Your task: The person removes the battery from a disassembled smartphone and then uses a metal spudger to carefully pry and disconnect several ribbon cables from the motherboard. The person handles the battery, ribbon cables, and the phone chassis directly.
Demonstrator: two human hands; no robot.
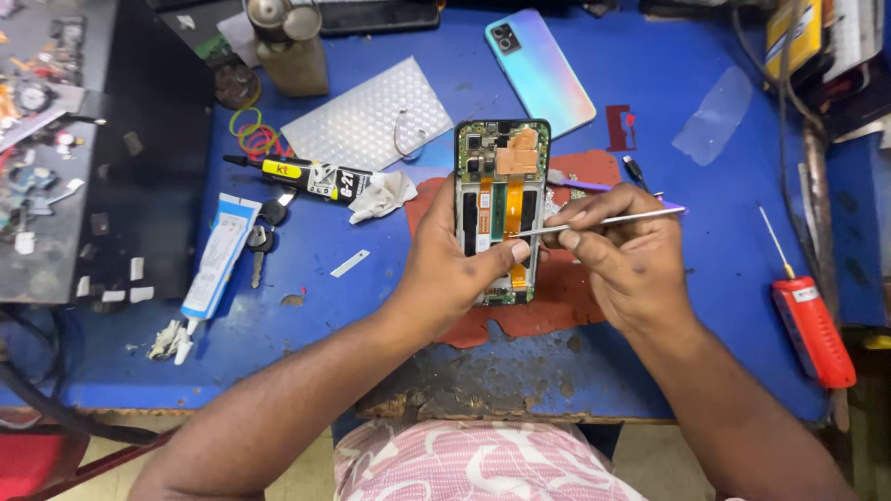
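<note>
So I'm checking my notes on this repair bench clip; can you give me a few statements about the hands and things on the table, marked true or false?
1. The left hand holds an opened phone with its insides showing. True.
2. The right hand holds a red screwdriver. False: it holds thin metal tweezers; the red screwdriver lies untouched at the right on the blue mat.
3. The tweezers' tip meets the phone's inside near the left thumb. True.
4. A phone back cover lies beyond the opened phone. True.
5. The black glue tube stands upright. False: it lies on its side.
</note>
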